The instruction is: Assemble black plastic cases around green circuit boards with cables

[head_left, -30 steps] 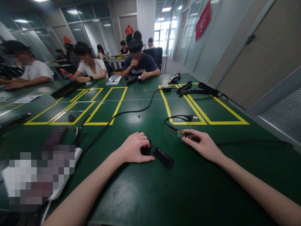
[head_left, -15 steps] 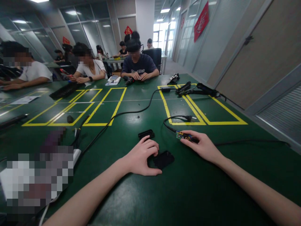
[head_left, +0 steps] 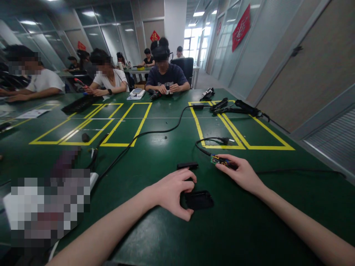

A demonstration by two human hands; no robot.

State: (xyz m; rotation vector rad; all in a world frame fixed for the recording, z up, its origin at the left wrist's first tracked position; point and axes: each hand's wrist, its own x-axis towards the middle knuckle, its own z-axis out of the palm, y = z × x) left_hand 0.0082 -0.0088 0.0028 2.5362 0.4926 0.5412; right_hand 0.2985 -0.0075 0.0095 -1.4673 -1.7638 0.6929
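My right hand (head_left: pixel 241 171) grips a small circuit board (head_left: pixel 216 160) between thumb and fingers. The board has a green edge and yellow and dark parts, and my fingers cover some of it. A black cord with a plug (head_left: pixel 226 140) curls away from it. My left hand (head_left: pixel 174 194) is open, thumb and fingers curved apart, beside a shallow black plastic case half (head_left: pixel 200 200) on the table. I cannot tell whether the fingertips touch it. A second black case piece (head_left: pixel 188 166) stands just beyond my left fingers.
The green table (head_left: pixel 155 240) carries yellow tape rectangles (head_left: pixel 119 144). A long black cable (head_left: pixel 158 131) crosses it to a bundle of black items (head_left: pixel 222 105) on the far right. Blurred-out items lie at the left. A person (head_left: pixel 168 75) works at the far edge.
The far case piece has shifted right and changed its angle. The near case half and my left hand have also moved slightly right and nearer. My right hand still holds the board.
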